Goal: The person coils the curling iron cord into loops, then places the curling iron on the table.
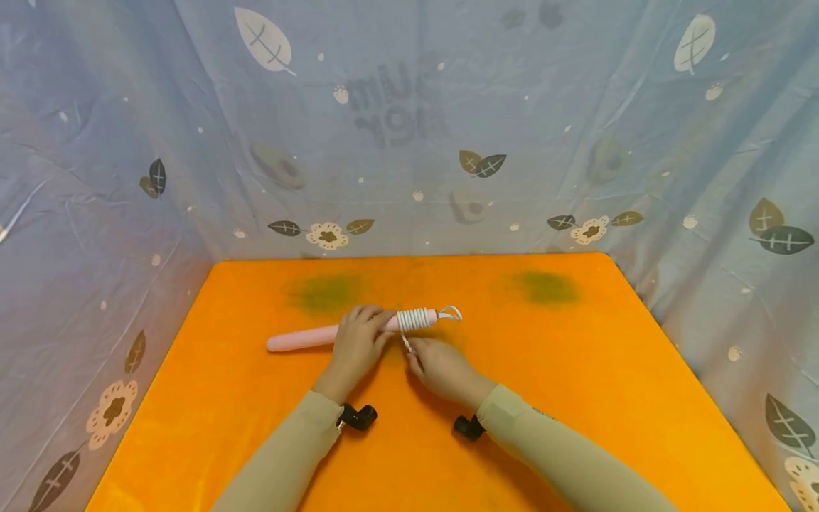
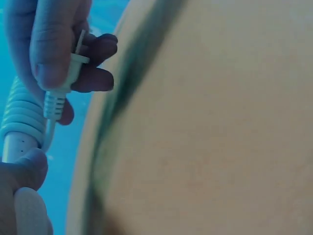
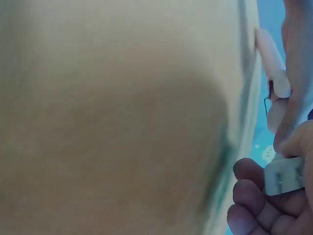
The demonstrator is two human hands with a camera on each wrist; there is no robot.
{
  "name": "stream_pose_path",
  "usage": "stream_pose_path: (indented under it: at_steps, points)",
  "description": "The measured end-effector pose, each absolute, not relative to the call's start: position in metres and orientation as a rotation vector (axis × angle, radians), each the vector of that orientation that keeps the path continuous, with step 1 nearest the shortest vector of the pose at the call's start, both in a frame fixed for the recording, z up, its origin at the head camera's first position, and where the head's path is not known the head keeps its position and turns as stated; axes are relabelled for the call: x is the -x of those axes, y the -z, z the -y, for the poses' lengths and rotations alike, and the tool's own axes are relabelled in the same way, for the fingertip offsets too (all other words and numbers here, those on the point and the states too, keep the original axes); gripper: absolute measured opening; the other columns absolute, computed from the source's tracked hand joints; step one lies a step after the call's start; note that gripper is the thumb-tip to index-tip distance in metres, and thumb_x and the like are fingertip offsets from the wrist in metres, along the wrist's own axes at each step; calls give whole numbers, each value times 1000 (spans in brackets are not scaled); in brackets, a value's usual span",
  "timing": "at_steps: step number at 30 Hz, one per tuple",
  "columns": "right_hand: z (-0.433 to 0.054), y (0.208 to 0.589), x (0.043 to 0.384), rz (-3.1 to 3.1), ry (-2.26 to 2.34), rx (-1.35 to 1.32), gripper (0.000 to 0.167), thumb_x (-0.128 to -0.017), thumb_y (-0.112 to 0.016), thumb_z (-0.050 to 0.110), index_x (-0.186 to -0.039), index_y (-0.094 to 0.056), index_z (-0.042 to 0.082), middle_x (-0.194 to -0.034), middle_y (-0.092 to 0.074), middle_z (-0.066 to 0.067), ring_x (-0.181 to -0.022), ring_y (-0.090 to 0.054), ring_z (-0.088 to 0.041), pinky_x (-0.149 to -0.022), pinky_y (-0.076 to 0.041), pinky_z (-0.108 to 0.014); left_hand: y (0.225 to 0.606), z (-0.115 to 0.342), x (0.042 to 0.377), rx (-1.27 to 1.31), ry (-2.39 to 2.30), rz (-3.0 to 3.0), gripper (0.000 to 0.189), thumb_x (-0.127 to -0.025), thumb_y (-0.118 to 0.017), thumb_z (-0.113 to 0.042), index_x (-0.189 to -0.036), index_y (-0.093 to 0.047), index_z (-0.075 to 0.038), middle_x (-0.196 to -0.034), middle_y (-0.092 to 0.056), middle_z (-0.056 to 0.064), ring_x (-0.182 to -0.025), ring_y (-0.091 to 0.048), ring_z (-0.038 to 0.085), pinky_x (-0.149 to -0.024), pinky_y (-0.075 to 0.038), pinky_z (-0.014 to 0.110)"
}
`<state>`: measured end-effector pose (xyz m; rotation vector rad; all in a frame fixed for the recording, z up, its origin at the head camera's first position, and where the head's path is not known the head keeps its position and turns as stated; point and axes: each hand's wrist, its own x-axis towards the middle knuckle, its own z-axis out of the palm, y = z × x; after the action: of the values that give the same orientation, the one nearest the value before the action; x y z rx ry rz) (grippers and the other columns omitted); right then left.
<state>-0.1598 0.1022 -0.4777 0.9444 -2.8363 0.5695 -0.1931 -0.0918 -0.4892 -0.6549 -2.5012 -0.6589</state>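
A pink curling iron point(image 1: 301, 339) lies slantwise above the orange table, its long barrel toward the left. White cord point(image 1: 414, 319) is wound in several tight turns round its handle, and a cord loop point(image 1: 453, 313) sticks out at the right end. My left hand point(image 1: 360, 341) grips the iron just left of the coils. Below the coils, my right hand point(image 1: 444, 366) pinches the cord's white plug point(image 2: 73, 71) between thumb and fingers. The right wrist view shows the plug's face point(image 3: 283, 177) against the curled fingers, with part of the iron's clamp point(image 3: 279, 84) behind.
The orange table point(image 1: 576, 384) extends around both hands, with two greenish patches near its back edge. A pale blue leaf-print curtain point(image 1: 409, 199) hangs along the back and both sides. Black wrist cameras point(image 1: 360, 417) sit under both wrists.
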Motion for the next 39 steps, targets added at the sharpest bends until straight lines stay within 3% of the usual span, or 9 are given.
stream_pose_path:
  at_steps: [6,14,20,39]
  points:
    - [-106,488,162,2857,-604,-890,10,-95,-61,16,-97,-65,7,-83,-58,1,-74,-54,-13,-68,-47,-30,503,93,196,574,593,2667,42,-85,-74,-37,-119,-70,-13,-114,-62,7,-110,-50,30,-99,-35,48]
    - [-116,494,163,2884,-950,-800,19,-92,-68,23,-101,-71,6,-101,-61,-4,-89,-57,-16,-78,-49,-34,502,113,190,539,613,2804,50,-91,-68,-38,-133,-60,-13,-125,-56,14,-116,-48,36,-99,-34,54]
    - [-126,499,168,2912,-1068,-698,14,-87,-74,27,-89,-72,13,-90,-60,4,-82,-52,-12,-74,-45,-33,504,122,188,467,597,2933,61,-92,-58,-54,-142,-51,-19,-127,-60,9,-111,-53,32,-92,-33,49]
    - [-137,505,169,2934,-1117,-603,13,-85,-76,30,-88,-70,19,-85,-57,9,-77,-52,-8,-72,-46,-29,509,112,192,467,624,2927,60,-91,-61,-52,-141,-52,-21,-131,-59,4,-105,-54,28,-85,-30,44]
